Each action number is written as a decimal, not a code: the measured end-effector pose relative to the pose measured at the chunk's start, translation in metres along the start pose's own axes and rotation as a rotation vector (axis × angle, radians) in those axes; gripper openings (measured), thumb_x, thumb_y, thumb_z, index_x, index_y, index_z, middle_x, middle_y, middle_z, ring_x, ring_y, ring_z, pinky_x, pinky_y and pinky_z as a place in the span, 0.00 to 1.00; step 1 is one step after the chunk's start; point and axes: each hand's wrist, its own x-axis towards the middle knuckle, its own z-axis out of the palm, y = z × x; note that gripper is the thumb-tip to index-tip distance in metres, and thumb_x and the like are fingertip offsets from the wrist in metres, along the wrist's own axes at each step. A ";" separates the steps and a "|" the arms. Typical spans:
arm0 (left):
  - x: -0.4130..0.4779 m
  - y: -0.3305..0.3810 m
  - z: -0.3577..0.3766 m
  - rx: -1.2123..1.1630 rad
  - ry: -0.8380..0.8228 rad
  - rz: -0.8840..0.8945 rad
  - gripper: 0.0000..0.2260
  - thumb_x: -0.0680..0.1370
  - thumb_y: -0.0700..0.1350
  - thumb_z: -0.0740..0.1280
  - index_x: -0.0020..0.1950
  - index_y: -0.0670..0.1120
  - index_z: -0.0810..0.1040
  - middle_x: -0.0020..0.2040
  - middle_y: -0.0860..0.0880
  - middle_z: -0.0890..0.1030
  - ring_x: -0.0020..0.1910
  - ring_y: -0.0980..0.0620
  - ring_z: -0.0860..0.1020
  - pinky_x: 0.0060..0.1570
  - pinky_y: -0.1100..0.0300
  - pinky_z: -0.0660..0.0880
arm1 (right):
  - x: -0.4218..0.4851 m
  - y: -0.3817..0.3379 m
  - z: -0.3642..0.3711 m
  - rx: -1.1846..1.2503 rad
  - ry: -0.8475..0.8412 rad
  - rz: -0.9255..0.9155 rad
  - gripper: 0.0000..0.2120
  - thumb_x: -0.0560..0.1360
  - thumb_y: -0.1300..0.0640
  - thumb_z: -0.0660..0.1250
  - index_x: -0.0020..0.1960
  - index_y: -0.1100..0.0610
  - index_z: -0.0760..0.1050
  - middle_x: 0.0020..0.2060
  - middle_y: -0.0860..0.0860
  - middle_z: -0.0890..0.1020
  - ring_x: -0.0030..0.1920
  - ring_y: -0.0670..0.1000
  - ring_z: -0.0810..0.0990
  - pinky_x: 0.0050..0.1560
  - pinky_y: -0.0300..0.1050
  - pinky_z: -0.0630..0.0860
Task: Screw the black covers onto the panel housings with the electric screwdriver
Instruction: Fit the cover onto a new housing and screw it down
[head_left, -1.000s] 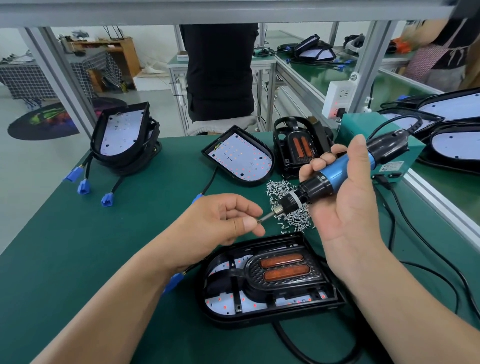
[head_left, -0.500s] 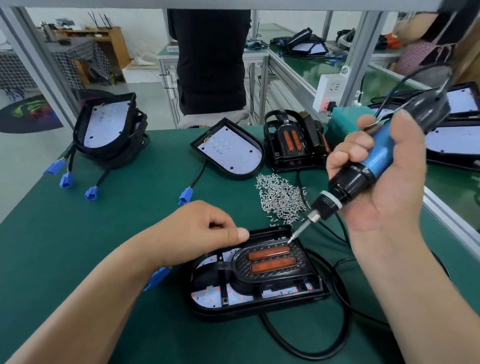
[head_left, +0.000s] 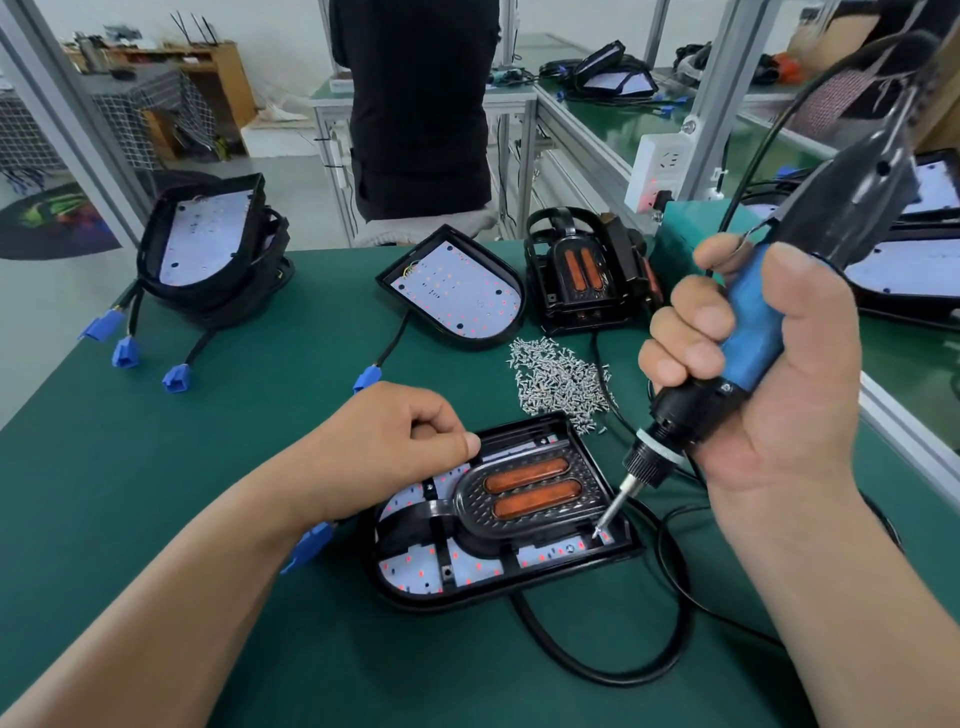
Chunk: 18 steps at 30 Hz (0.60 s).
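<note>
A black panel housing (head_left: 426, 597) with a white LED board lies on the green mat in front of me. A black cover (head_left: 467, 506) with two orange lenses sits inside it. My right hand (head_left: 789, 415) grips the blue and black electric screwdriver (head_left: 753, 322), tilted so that its bit tip meets a screw at the housing's near right corner (head_left: 597, 534). My left hand (head_left: 384, 447) lies curled at the housing's far left edge, with the thumb against the rim. Nothing shows in its fingers.
A pile of small silver screws (head_left: 561, 382) lies just behind the housing. Further back are an uncovered housing (head_left: 457, 291), a stack of black covers (head_left: 587, 275) and stacked housings (head_left: 208, 249) with blue plugs. A black cable (head_left: 597, 670) loops near me. A person (head_left: 421, 104) stands beyond the table.
My right hand swung the screwdriver upright and lowered the bit from my left fingers to the housing's near right corner. My left hand dropped onto the housing's far left edge.
</note>
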 end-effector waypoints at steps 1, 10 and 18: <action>0.000 0.000 0.000 -0.001 -0.001 0.001 0.11 0.78 0.53 0.75 0.41 0.48 0.83 0.27 0.57 0.67 0.28 0.57 0.64 0.29 0.68 0.63 | 0.000 0.000 0.001 -0.009 -0.007 -0.004 0.13 0.82 0.49 0.54 0.53 0.55 0.73 0.31 0.45 0.71 0.26 0.44 0.69 0.31 0.40 0.72; 0.000 -0.002 0.000 -0.007 0.003 0.017 0.11 0.78 0.54 0.75 0.42 0.48 0.83 0.29 0.56 0.67 0.29 0.57 0.64 0.30 0.65 0.63 | 0.000 -0.001 -0.002 -0.054 -0.055 -0.019 0.11 0.82 0.51 0.56 0.54 0.56 0.73 0.32 0.46 0.72 0.26 0.45 0.70 0.32 0.41 0.72; 0.000 -0.004 0.010 -0.036 0.059 0.017 0.13 0.76 0.58 0.74 0.41 0.51 0.82 0.28 0.56 0.65 0.29 0.55 0.63 0.29 0.64 0.62 | -0.004 -0.001 0.002 -0.054 -0.196 -0.025 0.20 0.73 0.45 0.76 0.55 0.56 0.73 0.31 0.46 0.73 0.26 0.44 0.71 0.31 0.39 0.72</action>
